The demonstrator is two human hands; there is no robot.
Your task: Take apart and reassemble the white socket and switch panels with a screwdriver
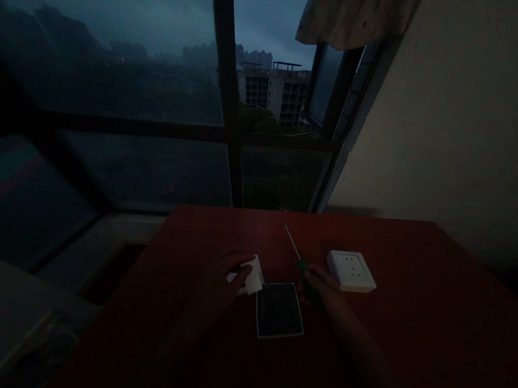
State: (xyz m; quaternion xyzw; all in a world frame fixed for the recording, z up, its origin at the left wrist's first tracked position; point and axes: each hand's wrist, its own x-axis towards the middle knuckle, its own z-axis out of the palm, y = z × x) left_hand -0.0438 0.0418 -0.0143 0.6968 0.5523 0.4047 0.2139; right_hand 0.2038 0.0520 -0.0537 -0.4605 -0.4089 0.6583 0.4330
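Note:
My left hand is closed on a small white plastic piece, held tilted above the table; its exact kind does not show in this dim light. My right hand grips a screwdriver by its green handle, and the thin shaft points up and away to the left. Between the two hands lies a dark square panel with a white rim, flat on the table. Just right of my right hand sits a white wall socket, its slotted face up.
Everything rests on a reddish-brown table. Beyond its far edge are large windows with dark frames. A curtain hangs at the top right, beside a plain wall. Low on the left is a pale ledge.

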